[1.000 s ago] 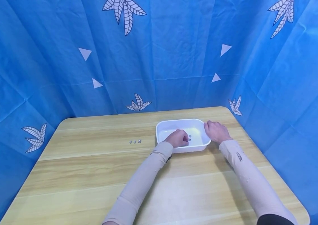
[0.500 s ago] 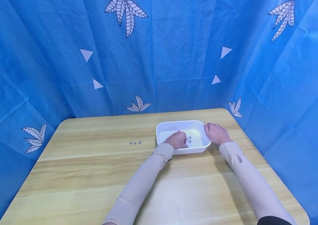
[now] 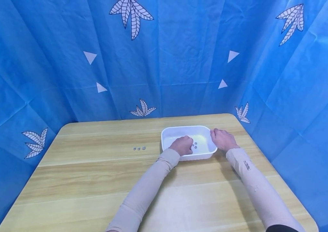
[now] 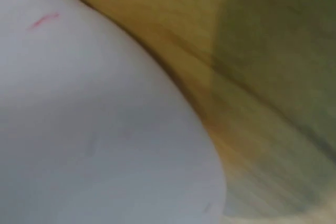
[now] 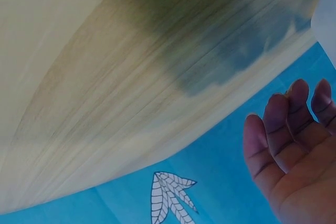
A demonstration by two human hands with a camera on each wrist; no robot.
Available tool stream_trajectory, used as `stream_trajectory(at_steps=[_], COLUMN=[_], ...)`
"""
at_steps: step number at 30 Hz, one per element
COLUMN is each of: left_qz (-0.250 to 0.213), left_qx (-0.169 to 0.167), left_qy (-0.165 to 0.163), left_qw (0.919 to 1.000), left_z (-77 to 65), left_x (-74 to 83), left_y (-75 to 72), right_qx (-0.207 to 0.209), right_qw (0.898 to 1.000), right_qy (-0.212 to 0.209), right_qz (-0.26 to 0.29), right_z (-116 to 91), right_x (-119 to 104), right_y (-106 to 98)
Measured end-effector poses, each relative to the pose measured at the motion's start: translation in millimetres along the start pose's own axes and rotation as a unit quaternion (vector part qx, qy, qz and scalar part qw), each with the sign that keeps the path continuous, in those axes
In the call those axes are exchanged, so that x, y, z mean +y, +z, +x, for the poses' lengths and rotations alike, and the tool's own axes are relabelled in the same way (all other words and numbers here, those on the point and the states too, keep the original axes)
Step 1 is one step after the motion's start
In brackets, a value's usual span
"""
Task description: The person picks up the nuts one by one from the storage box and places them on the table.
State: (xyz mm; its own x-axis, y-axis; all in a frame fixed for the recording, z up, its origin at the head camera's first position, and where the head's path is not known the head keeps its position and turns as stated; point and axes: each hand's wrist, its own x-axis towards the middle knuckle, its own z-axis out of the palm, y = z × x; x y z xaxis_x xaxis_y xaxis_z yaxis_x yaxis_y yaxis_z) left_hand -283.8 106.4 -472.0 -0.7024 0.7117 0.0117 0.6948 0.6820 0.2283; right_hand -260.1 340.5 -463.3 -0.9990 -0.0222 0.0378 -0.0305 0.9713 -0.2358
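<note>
In the head view, a white plastic tray [image 3: 178, 158] stands on the table's far right part. My left hand [image 3: 182, 145] reaches in over its near wall with curled fingers. At its fingertips is a small shiny metal nut [image 3: 193, 145], which finger and thumb seem to pinch; the fingertips are mostly hidden. Two more nuts [image 3: 195, 147] lie just right of it on the tray floor. The tray's right rim is gripped by my right hand [image 3: 223, 140]. The right wrist view shows that hand's bent fingers [image 5: 278, 124] below the tray's edge.
Three similar small metal pieces [image 3: 139, 149] lie in a row on the wooden table [image 3: 88, 180], left of the tray. A blue patterned curtain [image 3: 187, 64] surrounds the table's back and sides. The left wrist view holds mostly the blurred white tray wall [image 4: 94, 119].
The left hand has shifted slightly inside the tray, and a third nut has come into sight by its fingertips. The right hand keeps its grip on the rim. The head view has tilted slightly up.
</note>
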Motion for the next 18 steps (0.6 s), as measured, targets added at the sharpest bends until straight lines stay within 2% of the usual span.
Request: stream_trajectory(at_steps=[4,9,13,18], left_qz=[0.022,0.019,-0.004,-0.069], left_qx=[0.005,0.001,-0.006,-0.003], left_qy=[0.008,0.007,0.001,-0.013], left_qw=[0.9997,0.9998,1.0000,0.9975], left_z=[1.3,0.9,-0.1,0.0], left_x=[-1.2,-1.3,-1.5,-4.3], left_y=[1.8,1.1,0.8,3.8], right_qx=[0.002,0.001,0.000,0.002], right_qw=[1.000,1.000,1.000,1.000], right_qy=[0.000,0.000,-0.002,0.002], right_qz=[0.001,0.002,0.001,0.000], right_z=[0.5,1.2,1.7,1.1], right_x=[1.0,2.0,2.1,2.1], right_y=[1.1,2.1,3.0,3.9])
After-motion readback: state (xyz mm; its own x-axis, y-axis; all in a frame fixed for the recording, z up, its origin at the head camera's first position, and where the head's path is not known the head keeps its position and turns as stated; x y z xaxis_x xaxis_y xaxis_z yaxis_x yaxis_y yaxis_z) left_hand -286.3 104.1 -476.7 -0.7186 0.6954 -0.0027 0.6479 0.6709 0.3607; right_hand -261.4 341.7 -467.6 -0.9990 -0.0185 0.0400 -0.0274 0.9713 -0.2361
